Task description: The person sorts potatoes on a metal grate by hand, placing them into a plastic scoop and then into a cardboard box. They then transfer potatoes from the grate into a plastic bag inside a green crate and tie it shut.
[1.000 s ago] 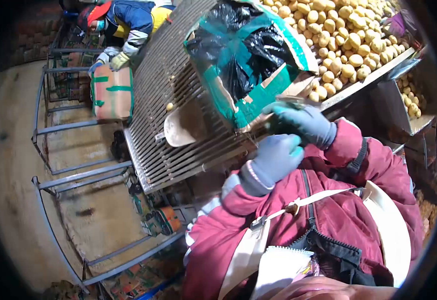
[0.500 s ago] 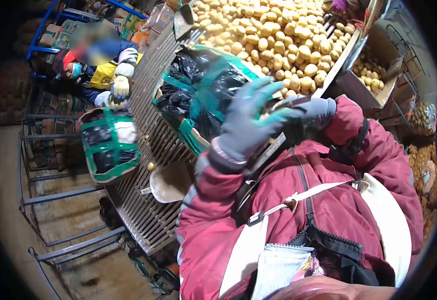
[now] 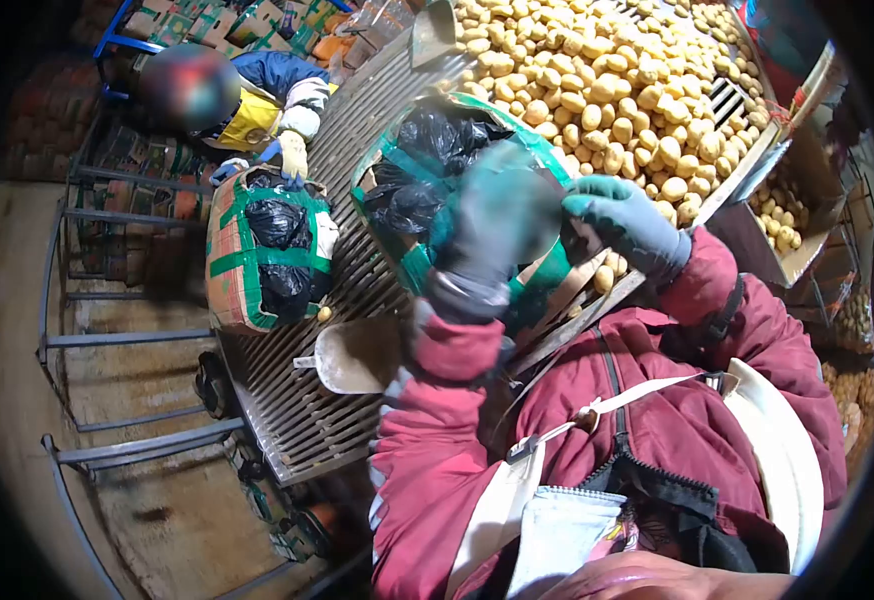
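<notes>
My left hand (image 3: 492,220), in a grey and green glove, is smeared by motion over the near side of a carton (image 3: 427,260). Black plastic bags (image 3: 422,205) fill the carton's top, with green tape (image 3: 412,160) running across them. My right hand (image 3: 637,225), gloved alike, is beside it at the carton's right corner. Its fingers are bent around a dark brown piece (image 3: 582,240) whose kind I cannot make out. What my left fingers hold, if anything, is lost in the blur.
Potatoes (image 3: 607,90) are heaped on the slatted metal table (image 3: 307,420). A scoop (image 3: 357,355) lies near its front. At left, a co-worker's gloved hand (image 3: 292,160) touches another taped carton (image 3: 232,270). Metal rails (image 3: 137,340) stand left; a potato box (image 3: 807,245) is at right.
My hands have moved slightly, with the left now blurred over the carton. The co-worker's carton has turned, showing its side. The whole view has shifted a little.
</notes>
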The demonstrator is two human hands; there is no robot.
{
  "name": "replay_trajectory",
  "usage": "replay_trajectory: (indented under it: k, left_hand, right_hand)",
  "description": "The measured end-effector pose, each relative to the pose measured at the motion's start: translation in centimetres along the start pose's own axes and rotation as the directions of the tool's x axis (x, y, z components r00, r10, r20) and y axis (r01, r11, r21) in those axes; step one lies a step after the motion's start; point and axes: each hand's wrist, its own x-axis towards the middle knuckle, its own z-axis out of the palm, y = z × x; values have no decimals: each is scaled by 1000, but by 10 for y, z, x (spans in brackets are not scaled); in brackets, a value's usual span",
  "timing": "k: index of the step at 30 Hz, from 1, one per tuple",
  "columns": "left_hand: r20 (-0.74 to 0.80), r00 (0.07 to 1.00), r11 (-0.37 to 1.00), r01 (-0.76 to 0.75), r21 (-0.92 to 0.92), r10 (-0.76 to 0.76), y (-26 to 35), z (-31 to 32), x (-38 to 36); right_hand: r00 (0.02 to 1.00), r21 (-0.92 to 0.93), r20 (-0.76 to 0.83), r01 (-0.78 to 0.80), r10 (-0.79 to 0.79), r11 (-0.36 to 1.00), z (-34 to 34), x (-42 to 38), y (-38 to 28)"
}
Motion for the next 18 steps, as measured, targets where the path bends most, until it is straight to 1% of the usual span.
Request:
replay_trajectory:
  k: [1, 2, 3, 4, 5, 7, 8, 9, 11, 12, 13, 14, 15, 16, 17, 18]
  left_hand:
    - [-49, 996, 992, -63, 106, 68, 2, -11, 16]
    - [-62, 996, 991, -59, 117, 66, -4, -24, 26]
    - [65, 997, 764, -79, 641, 49, -15, -39, 34]
    - [156, 987, 287, -138, 948, -41, -19, -47, 41]
    - [165, 980, 160, -146, 976, -115, -29, -45, 44]
    - [133, 940, 14, -136, 991, -314, -5, -26, 56]
    - [111, 941, 21, -110, 994, -319, 3, -22, 59]
    - [91, 942, 11, -93, 996, -322, 6, -24, 62]
    - [-35, 859, 144, 126, 982, -510, 15, -30, 68]
    - [-75, 869, 142, 164, 976, -488, 13, -31, 67]
    - [-88, 869, 130, 172, 977, -486, 12, -32, 67]
    - [-70, 890, 163, 159, 974, -451, 9, -34, 68]
    - [-52, 907, 198, 146, 969, -418, 8, -36, 65]
    - [-63, 901, 295, 206, 933, -430, 14, -34, 61]
    - [-62, 902, 294, 203, 934, -427, 13, -34, 57]
    - [-79, 917, 347, 227, 910, -392, 10, -35, 56]
  right_hand:
    - [998, -85, -32, 58, -61, 995, -8, 7, -6]
    - [997, -103, -70, 35, -42, 994, -13, 8, -16]
    - [994, -124, -106, 12, -26, 992, -21, 11, -27]
    - [996, -221, -78, 20, -38, 975, -30, 17, -37]
    - [997, -315, -49, 33, -51, 948, -39, 23, -46]
    - [991, -437, -113, 17, -74, 899, -38, 34, -62]
    - [994, -465, -78, 34, -79, 885, -41, 41, -68]
    - [987, -573, -33, 111, -159, 812, -39, 51, -71]
    - [965, -596, 35, 230, -262, 769, -33, 54, -82]
    - [939, -578, 63, 311, -338, 755, -29, 59, -84]
    - [905, -592, 106, 390, -411, 705, -24, 64, -86]
    - [928, -750, 114, 315, -355, 582, -22, 75, -79]
    - [950, -874, 106, 230, -294, 428, -18, 91, -61]
    - [937, -889, 225, 310, -269, 338, -32, 109, -26]
    - [959, -922, 198, 253, -203, 294, -28, 107, -30]
    - [927, -897, 245, 328, -284, 297, -35, 116, -40]
